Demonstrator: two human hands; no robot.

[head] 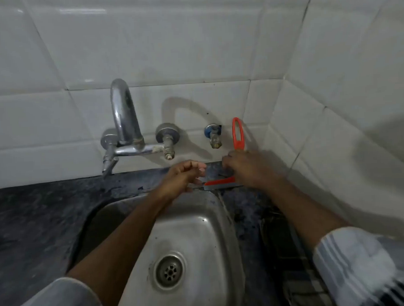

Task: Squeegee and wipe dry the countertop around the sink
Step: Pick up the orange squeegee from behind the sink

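An orange squeegee [238, 137] stands against the back wall, its loop handle pointing up and its blade [220, 181] resting on the dark countertop [37, 218] behind the steel sink [188, 234]. My right hand [250, 168] grips the squeegee low on its handle, just above the blade. My left hand [182, 176] is beside the blade's left end with fingers curled, touching or nearly touching its tip; I cannot tell if it holds it.
A chrome tap [125, 123] with two wall valves juts out over the sink's back left. A small blue-capped valve [214, 135] sits left of the squeegee handle. White tiled walls meet in a corner on the right. A dark cloth [286, 241] lies right of the sink.
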